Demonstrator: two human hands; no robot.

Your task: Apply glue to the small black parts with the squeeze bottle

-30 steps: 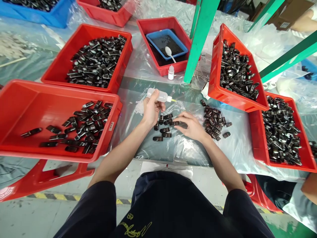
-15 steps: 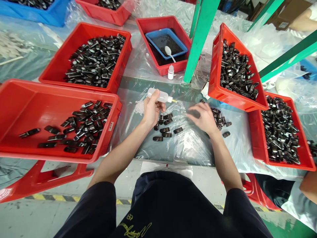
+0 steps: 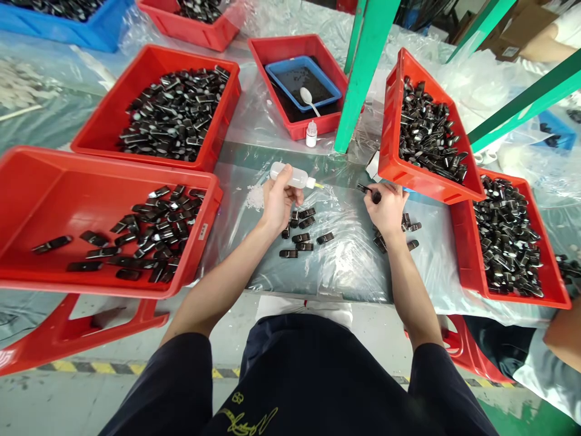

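Remotely, I see the left hand (image 3: 278,201) wrapped round the clear bottle (image 3: 297,177) beyond the loose dark pieces (image 3: 302,238), sideways perhaps to keep its nozzle (image 3: 318,186) off the plastic sheet (image 3: 336,275), while the right hand (image 3: 387,209) bends over the dark pile (image 3: 380,244), whether pinching one I cannot tell.

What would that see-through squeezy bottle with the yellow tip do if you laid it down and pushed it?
The translucent plastic squeeze bottle would probably roll, because its sides look rounded. It might roll crookedly, since a narrow yellow tip sticks out one end. It's probably fairly light, as the left hand holds it alone.
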